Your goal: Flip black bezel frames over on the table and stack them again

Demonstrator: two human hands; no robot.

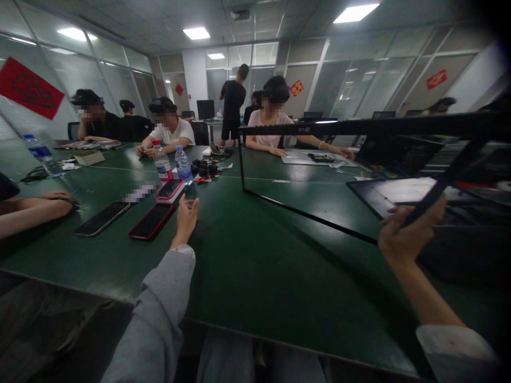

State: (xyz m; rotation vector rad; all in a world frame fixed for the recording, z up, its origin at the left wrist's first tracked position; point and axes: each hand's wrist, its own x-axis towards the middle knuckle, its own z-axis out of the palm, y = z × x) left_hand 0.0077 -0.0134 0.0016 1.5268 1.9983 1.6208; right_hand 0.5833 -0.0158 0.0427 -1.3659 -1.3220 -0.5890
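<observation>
My right hand [415, 234] grips one side of a thin black rectangular monitor bezel [339, 128] and holds it tilted above the green table [247, 276]. Most of its middle is open, so the table and a person beyond show through it. My left hand [186, 219] hangs over the table with fingers apart and nothing in them. Just left of that hand lie a red-edged phone [150, 223] and a smaller pink-edged phone [171, 189]. Behind my right hand lies a dark-edged flat panel [371, 194] with a pale, shiny surface, partly hidden.
A black phone [102, 219] lies further left, near another person's arm [35, 213]. Two bottles, one red-capped [162, 162] and one blue-labelled [183, 167], stand beside black cables [205, 168]. Across the table, a person in pink [271, 119] reaches over a pale panel [297, 158].
</observation>
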